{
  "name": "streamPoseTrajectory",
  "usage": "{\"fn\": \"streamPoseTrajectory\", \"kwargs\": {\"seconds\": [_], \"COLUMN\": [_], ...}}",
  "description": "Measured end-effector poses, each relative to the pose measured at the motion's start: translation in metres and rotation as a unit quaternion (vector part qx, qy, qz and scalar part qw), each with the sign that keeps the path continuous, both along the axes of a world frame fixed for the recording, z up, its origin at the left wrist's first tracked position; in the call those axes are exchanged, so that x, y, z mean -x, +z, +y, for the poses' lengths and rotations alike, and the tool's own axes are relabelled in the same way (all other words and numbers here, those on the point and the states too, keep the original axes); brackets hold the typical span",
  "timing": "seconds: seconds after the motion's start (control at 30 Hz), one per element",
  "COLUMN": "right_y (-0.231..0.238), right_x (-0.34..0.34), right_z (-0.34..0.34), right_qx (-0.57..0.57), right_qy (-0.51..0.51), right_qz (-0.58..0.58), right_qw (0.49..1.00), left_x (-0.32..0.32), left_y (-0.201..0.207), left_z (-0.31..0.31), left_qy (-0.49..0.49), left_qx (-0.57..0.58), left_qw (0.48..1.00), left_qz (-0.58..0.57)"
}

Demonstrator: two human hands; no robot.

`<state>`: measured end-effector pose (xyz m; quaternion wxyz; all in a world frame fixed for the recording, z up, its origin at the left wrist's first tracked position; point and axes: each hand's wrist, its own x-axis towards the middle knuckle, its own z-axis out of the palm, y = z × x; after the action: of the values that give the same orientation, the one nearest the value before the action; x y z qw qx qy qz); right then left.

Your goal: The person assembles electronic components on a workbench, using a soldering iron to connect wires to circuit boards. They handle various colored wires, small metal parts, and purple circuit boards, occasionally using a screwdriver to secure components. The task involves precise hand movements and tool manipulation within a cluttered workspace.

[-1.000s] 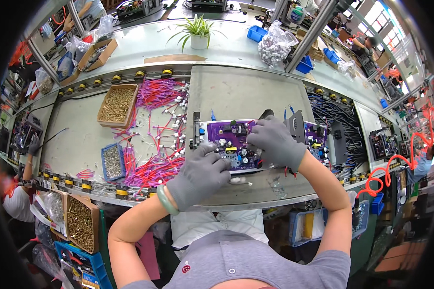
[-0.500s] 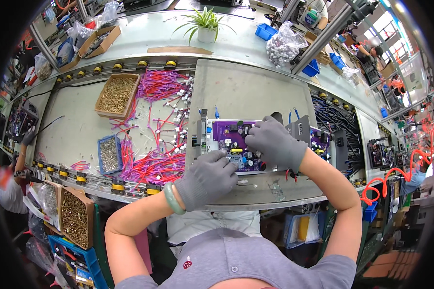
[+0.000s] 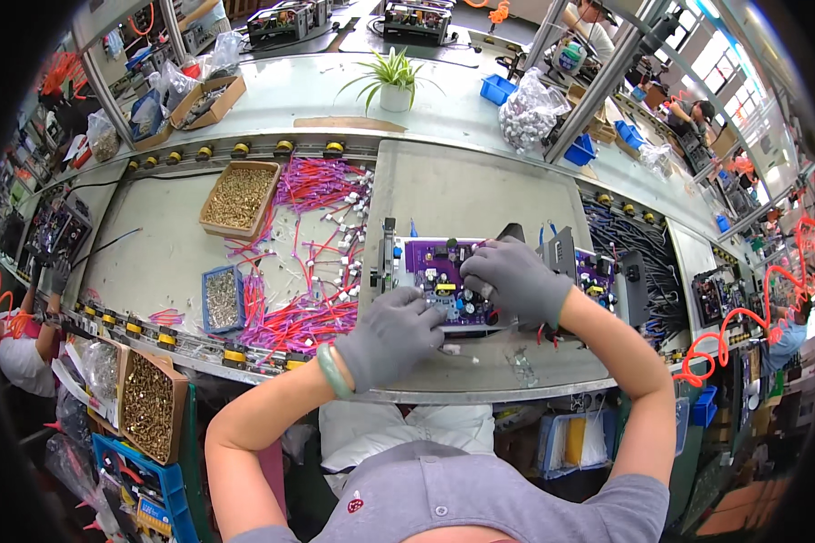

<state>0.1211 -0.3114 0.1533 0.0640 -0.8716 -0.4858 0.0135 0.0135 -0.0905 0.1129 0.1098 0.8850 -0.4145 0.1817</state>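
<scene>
A purple circuit board [image 3: 423,260] with several small components sits in an opened metal casing [image 3: 561,252] on the bench in front of me. My gloved left hand [image 3: 394,335] is at the board's near left edge, fingers bent and closed. What lies under its fingertips is hidden. Over the board's right part is my gloved right hand [image 3: 516,279], its fingers curled together in a pinch. A small pale bit shows at those fingertips, too small to name. A short white-ended wire [image 3: 462,354] lies by the near edge, right of my left hand.
Red and purple wires [image 3: 308,317] lie heaped left of the casing. Beside them stand a tray of brass-coloured parts [image 3: 238,197] and a blue tray of silver parts [image 3: 222,299]. Black cables [image 3: 627,249] fill the right side. A potted plant [image 3: 394,95] stands behind; a co-worker [image 3: 32,353] is far left.
The whole view has shifted, so the bench sits lower in the picture and more shows at the back. Both hands stay at the board, with only slight finger movement.
</scene>
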Motion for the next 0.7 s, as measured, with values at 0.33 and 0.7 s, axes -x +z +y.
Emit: {"fn": "streamPoseTrajectory", "kwargs": {"seconds": [0.33, 0.7], "right_y": [-0.003, 0.004], "right_x": [0.002, 0.012], "right_z": [0.002, -0.002], "right_qx": [0.038, 0.003], "right_qy": [0.062, -0.005], "right_qz": [-0.1, -0.041], "right_qw": [0.992, 0.999], "left_x": [-0.003, -0.016], "left_y": [-0.002, 0.033], "left_z": [-0.005, 0.011], "left_qy": [0.004, 0.012], "left_qx": [0.003, 0.035], "left_qw": [1.0, 0.992], "left_qz": [-0.002, 0.122]}}
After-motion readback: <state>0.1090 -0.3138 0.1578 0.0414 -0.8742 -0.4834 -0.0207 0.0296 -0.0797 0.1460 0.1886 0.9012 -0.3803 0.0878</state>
